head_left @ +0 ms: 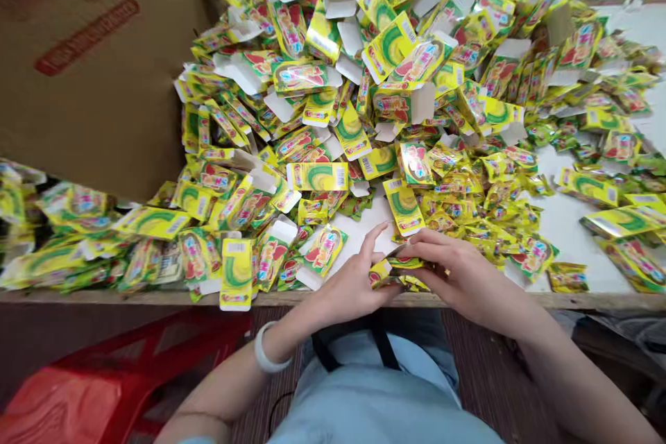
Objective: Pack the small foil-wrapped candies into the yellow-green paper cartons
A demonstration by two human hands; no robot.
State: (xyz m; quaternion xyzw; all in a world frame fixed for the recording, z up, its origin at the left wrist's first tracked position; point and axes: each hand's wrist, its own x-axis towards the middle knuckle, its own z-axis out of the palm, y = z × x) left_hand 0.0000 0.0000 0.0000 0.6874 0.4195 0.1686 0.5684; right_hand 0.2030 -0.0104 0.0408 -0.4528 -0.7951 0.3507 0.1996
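Observation:
My left hand (354,276), with a pale band on its wrist, is closed around a small yellow candy box (381,272) near the table's front edge. Facing it, my right hand (458,265) pinches shiny yellow candy packets (406,263) at the end of that box. The fingers partly cover both, so I cannot tell how far the packets sit inside. Just beyond my fingers lies a flat yellow-green box (404,207). A pile of loose yellow candy packets (458,205) spreads behind my right hand.
Many printed boxes (388,48) are heaped across the back, several with flaps up. A large brown carton (94,83) stands at the left. More boxes (629,222) lie on the white tabletop (559,222) at the right. A red plastic stool (67,402) is below, left.

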